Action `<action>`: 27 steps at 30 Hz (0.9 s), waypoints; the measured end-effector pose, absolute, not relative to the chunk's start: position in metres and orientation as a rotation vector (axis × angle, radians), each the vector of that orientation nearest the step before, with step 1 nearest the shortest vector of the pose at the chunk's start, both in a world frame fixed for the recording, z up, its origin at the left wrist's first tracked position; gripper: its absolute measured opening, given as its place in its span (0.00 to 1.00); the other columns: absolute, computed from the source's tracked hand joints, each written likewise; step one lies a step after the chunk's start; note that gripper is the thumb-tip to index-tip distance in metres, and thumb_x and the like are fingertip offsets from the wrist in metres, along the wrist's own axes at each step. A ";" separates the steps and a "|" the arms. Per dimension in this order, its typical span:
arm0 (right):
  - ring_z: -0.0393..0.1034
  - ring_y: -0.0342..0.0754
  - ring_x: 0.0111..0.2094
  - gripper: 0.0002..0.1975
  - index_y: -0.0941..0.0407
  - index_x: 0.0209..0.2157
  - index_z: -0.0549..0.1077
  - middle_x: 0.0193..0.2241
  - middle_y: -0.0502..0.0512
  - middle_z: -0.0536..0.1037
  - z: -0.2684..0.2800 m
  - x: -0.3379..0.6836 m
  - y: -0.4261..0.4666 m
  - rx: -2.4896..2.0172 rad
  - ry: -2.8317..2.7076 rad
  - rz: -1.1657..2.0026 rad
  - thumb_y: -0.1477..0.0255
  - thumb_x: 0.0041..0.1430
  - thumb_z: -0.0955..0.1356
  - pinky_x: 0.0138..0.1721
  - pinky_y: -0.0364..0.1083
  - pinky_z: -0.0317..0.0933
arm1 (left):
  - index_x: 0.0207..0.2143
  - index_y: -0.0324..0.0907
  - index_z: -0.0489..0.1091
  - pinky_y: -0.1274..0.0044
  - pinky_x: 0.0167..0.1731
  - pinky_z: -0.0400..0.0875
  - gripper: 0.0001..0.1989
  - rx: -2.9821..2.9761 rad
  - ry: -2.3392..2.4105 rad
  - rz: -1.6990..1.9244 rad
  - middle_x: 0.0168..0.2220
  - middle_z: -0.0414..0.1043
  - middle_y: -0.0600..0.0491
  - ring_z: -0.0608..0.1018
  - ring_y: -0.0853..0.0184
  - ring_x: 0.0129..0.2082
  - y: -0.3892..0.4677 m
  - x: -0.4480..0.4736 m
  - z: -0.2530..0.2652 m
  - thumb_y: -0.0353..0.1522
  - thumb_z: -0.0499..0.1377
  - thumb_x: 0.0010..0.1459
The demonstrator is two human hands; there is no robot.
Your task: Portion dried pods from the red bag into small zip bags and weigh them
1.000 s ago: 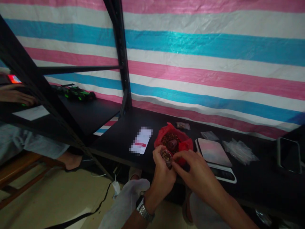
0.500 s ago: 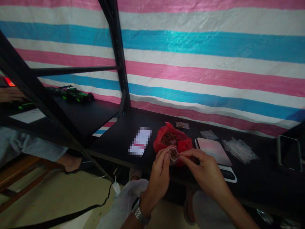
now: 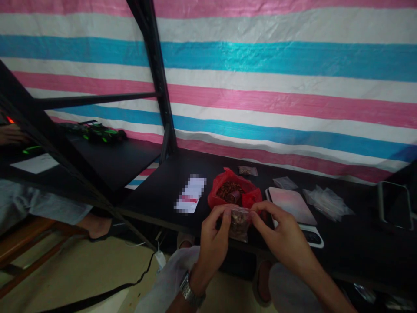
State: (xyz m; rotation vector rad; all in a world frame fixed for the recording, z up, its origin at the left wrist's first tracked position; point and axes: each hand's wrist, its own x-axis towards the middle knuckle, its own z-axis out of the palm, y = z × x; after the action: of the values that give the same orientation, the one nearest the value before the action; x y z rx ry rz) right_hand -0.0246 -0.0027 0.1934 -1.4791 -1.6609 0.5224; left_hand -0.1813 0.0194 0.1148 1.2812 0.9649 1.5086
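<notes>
A small clear zip bag (image 3: 239, 224) with brown bits inside hangs upright between my hands at the front of the black table. My left hand (image 3: 215, 232) pinches its upper left corner, and my right hand (image 3: 276, 224) pinches the upper right corner. Just behind it sits an open red plastic bag (image 3: 219, 181) full of small reddish-brown pieces (image 3: 228, 190); a small cup-like object (image 3: 233, 197) lies among them. To the right is a flat scale (image 3: 293, 204) with a pale pinkish top, partly behind my right hand.
A filled small bag (image 3: 248, 170) lies behind the red bag. Empty clear bags (image 3: 327, 203) and a phone-like object (image 3: 395, 205) are at right. A blurred white card (image 3: 192, 193) lies left. Past the black shelf post (image 3: 159, 74) are a toy car (image 3: 100, 131) and another person's hand (image 3: 13, 134).
The small bag has turned from mouth-up to hanging flat facing me, and both hands now grip its top edge. The cup-like object in the red bag shows more clearly.
</notes>
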 end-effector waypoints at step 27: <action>0.68 0.46 0.26 0.11 0.52 0.31 0.76 0.25 0.48 0.75 0.172 0.032 0.018 -1.451 -1.126 0.512 0.59 0.54 0.72 0.29 0.44 0.62 | 0.47 0.41 0.81 0.74 0.43 0.78 0.25 1.282 0.992 1.421 0.41 0.85 0.47 0.83 0.63 0.39 0.019 -0.194 0.110 0.51 0.54 0.72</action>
State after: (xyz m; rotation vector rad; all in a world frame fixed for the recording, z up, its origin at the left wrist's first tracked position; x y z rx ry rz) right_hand 0.0323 0.0177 0.1719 -1.4513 -1.1257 0.5116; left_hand -0.1935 0.0187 0.1099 1.2819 0.9919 1.4206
